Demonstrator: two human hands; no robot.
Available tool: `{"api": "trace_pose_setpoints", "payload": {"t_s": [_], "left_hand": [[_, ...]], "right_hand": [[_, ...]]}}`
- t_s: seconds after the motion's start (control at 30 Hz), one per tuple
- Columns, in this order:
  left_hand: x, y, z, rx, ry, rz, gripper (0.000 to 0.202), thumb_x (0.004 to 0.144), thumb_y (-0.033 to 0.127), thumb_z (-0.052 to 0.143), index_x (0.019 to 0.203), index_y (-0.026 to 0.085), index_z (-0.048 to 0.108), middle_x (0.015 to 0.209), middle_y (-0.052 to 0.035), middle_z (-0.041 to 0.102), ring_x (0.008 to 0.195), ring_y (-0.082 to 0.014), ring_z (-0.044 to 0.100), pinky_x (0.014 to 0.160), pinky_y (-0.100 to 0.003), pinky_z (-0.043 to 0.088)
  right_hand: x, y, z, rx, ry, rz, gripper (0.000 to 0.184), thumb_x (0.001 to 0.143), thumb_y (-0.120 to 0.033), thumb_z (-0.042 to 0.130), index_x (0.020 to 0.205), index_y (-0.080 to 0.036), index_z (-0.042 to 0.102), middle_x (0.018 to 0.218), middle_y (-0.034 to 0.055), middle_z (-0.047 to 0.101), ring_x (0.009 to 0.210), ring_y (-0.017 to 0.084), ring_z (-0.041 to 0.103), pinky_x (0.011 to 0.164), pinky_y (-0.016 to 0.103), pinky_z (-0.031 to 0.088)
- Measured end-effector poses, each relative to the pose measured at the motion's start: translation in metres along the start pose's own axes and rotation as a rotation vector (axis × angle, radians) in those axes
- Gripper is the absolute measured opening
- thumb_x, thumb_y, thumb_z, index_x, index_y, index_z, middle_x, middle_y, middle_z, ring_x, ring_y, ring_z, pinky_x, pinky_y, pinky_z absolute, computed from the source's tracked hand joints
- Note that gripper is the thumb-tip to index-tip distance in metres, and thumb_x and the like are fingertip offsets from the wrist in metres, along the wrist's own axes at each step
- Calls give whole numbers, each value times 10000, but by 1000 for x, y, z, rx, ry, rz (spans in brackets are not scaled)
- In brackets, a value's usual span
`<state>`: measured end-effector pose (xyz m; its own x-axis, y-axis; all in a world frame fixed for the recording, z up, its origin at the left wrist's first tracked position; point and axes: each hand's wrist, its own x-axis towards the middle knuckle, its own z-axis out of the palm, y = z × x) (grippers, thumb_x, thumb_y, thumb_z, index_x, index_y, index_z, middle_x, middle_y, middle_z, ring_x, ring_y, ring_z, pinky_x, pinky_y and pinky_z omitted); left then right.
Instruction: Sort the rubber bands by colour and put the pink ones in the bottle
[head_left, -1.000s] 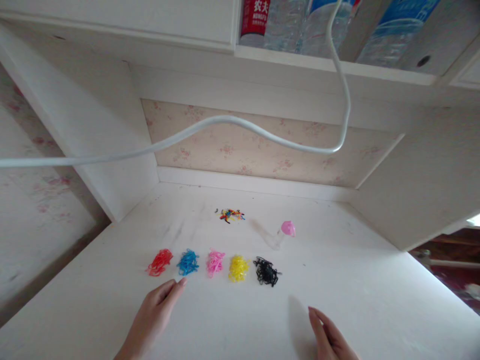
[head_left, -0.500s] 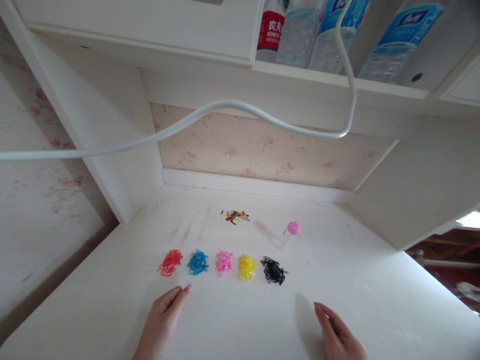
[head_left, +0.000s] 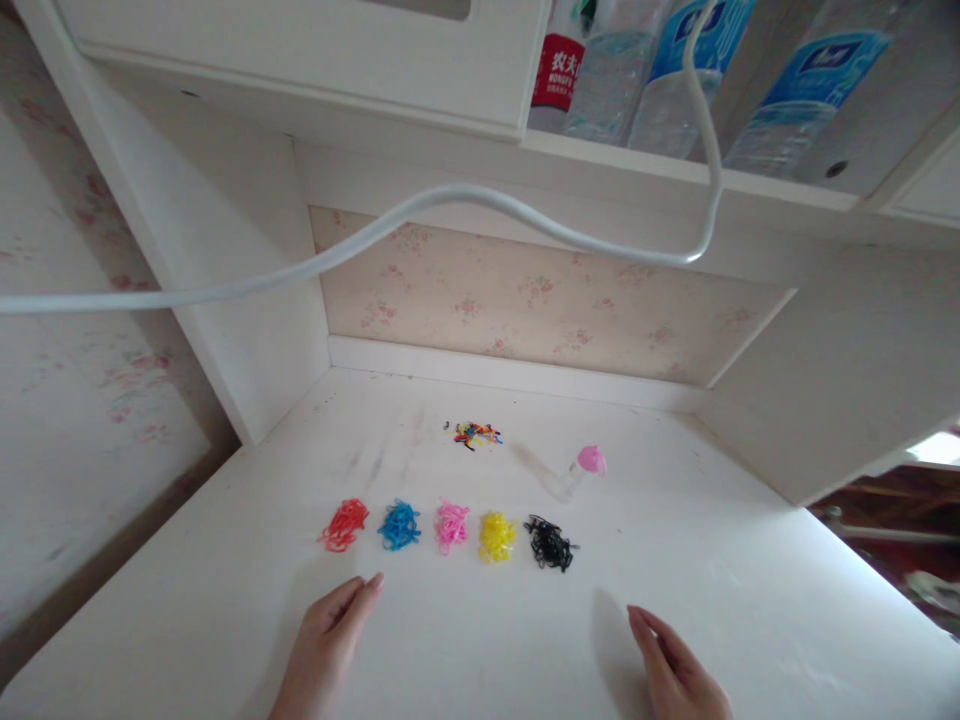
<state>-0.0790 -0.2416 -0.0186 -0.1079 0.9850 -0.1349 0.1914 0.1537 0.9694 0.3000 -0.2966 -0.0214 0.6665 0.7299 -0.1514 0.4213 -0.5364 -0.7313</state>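
Five small heaps of rubber bands lie in a row on the white desk (head_left: pixel 750 600): red (head_left: pixel 343 524), blue (head_left: pixel 399 524), pink (head_left: pixel 451 526), yellow (head_left: pixel 497 535) and black (head_left: pixel 550 543). Behind them is a smaller mixed-colour heap (head_left: pixel 475 434). A clear bottle with a pink cap (head_left: pixel 581 467) lies on its side to the right. My left hand (head_left: pixel 328 647) rests flat on the desk below the blue heap, fingers stretched out, holding nothing. My right hand (head_left: pixel 675 672) lies open near the front edge, below and right of the black heap.
A white cable (head_left: pixel 465 197) sags across the view above the desk. Water bottles (head_left: pixel 675 70) stand on the shelf overhead. White side panels (head_left: pixel 225 250) close in the desk left and right, with flowered wallpaper (head_left: pixel 540 300) behind.
The view has tilted and shifted slightly, so the heaps sit a little further right in the picture. Both hands stay flat in nearly the same places.
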Motion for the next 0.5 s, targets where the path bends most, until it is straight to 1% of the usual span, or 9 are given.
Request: {"api": "trace_pose_setpoints", "payload": {"t_s": [0.17,0.33,0.5], "left_hand": [[0,-3,1,12,1,0,491,813,576,468,571,224,226,501,79,221,487,-96,228,477,-219,248],[-1,-1,1,23,1,2,496,820,575,460,577,224,208,513,79,201,491,-95,210,471,-217,237],[-3,7,2,26,23,-11,510,794,609,462,574,224,208,519,77,192,493,-95,205,464,-215,240]], "right_hand": [[-1,-2,-1,-8,-29,33,574,646,-679,496,981,-257,693,1044,36,702,1042,273,595,855,310,450],[-3,-7,-1,-18,-15,34,582,641,-682,489,974,-252,697,1021,44,708,997,278,614,819,314,464],[-4,-9,0,-44,-4,18,580,651,-678,469,968,-248,694,988,48,717,961,270,629,788,302,484]]}}
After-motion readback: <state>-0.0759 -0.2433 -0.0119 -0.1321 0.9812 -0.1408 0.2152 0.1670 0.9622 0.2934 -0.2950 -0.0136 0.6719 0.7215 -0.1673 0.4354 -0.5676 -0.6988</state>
